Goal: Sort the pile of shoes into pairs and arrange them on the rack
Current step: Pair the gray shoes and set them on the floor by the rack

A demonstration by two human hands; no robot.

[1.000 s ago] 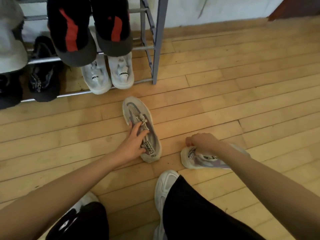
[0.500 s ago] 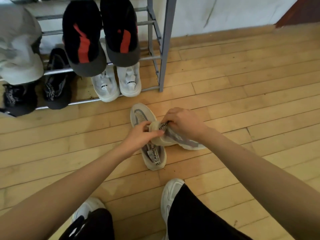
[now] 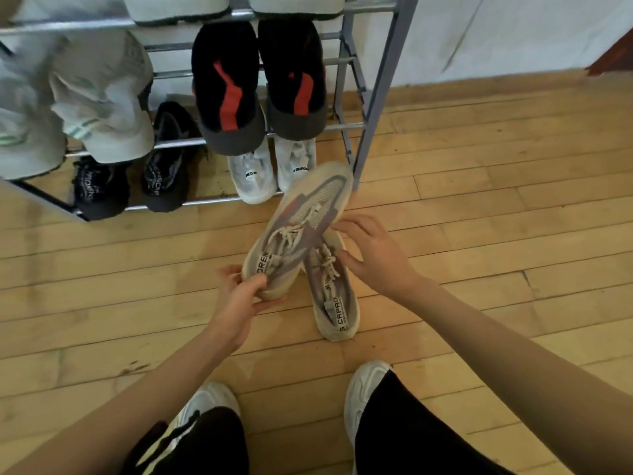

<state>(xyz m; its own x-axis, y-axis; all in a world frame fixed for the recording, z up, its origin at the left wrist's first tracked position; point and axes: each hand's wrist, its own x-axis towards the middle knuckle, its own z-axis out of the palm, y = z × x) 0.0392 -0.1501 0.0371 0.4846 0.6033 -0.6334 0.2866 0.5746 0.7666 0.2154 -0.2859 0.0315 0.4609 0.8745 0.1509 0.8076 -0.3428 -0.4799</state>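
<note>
Two halves of one pair, apart a second ago, now meet, so shelving can follow. The left hand clamps the heel of the raised shoe, handed over from the right, tilted toward the rack. Its mate lies on the floor beneath, toe hidden. The right hand has let go, fingers spread beside both; contact is unclear. Top-shelf shoes are cut off.

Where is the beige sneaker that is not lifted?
The beige sneaker lies on the floor near the head view's centre, partly under the lifted sneaker in the left hand, beside the right hand, in front of the rack.
</note>
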